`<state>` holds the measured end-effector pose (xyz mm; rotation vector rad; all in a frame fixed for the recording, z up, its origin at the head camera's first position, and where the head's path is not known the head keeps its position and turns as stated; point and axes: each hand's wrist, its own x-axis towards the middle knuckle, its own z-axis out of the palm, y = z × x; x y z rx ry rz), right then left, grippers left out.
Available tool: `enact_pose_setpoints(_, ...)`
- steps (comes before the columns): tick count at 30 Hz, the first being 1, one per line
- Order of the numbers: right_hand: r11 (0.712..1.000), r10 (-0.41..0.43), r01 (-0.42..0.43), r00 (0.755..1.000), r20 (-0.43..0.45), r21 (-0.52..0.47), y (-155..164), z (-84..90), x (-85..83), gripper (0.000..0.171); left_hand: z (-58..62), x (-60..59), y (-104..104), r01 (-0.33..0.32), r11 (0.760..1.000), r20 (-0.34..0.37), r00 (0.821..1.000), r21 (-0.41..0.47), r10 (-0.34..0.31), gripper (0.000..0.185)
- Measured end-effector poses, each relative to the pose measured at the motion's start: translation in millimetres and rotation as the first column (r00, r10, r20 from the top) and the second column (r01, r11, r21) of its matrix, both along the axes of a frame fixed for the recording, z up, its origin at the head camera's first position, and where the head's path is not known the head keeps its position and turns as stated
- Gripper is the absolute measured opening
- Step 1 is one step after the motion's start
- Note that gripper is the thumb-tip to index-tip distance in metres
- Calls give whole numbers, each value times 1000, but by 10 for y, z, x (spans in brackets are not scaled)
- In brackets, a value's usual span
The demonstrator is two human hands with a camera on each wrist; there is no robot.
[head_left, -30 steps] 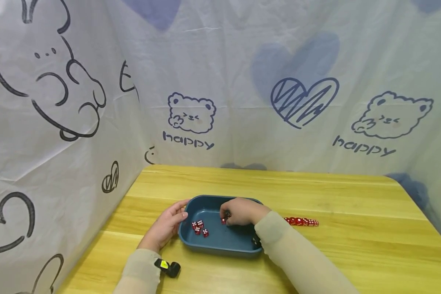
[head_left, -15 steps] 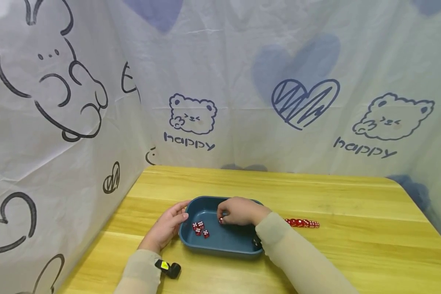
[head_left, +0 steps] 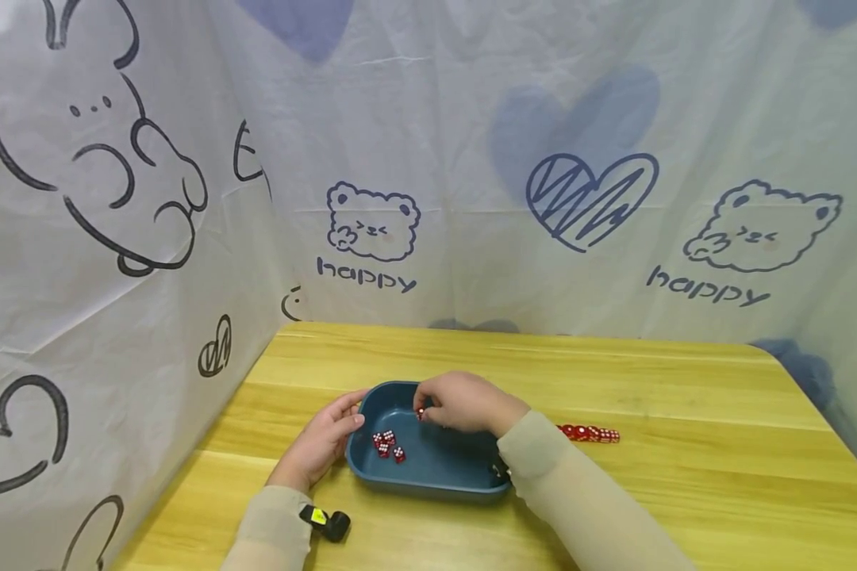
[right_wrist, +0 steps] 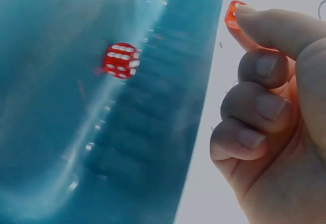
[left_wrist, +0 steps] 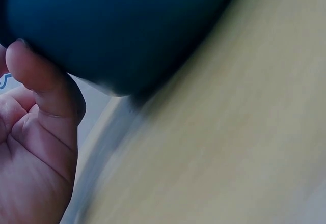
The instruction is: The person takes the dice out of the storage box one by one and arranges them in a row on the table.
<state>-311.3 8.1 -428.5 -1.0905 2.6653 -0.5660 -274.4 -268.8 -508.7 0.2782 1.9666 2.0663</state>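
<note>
In the head view a dark blue tub (head_left: 436, 468) sits on the wooden table. My left hand (head_left: 321, 438) grips its left end, thumb at the rim; the left wrist view shows this thumb (left_wrist: 38, 76) against the tub wall. Over the tub's far side, my right hand (head_left: 467, 403) pinches a red die (head_left: 420, 413) with white dots between thumb and index finger. The right wrist view shows this die (right_wrist: 234, 15) at the fingertips, the other fingers curled. Several red dice (head_left: 384, 442) lie inside the tub toward the left. Another die (right_wrist: 121, 60) shows on the tub floor in the right wrist view.
A row of red dice (head_left: 593, 434) stands on the table (head_left: 685, 476) right of the tub, partly hidden by the right sleeve (head_left: 578, 484). A black camera (head_left: 328, 523) is strapped on the left wrist. Printed cloth (head_left: 471, 159) hangs behind and beside the table.
My right hand has risen from the tub floor and shifted slightly left, carrying the pinched die. The left hand, the tub and the dice lying in it stay put.
</note>
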Motion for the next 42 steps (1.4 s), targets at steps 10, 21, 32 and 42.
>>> enact_pose_setpoints(10, 999, 12, -13, 1000, -24, -38, 95, 252, 86, 9, 11, 11, 10, 8, 1000, 1, 1000, 3, -8, 53)
enact_pose_setpoints(21, 995, -82, 78, 993, -86, -54, 448, 266, 147, 12, 15, 20, 21, -5, 1000, 1, 1000, -6, 5, 52)
enact_pose_setpoints(32, 975, -204, 197, 978, -54, -105, 947, 112, 215, 12, -12, 33, 9, -17, 1000, 3, 1000, -1, 17, 53)
enact_pose_setpoints(42, 953, -269, 261, 962, -34, -154, 1297, -52, 291, 15, -10, 29, 26, -2, 1000, -9, 1000, 6, 2, 52)
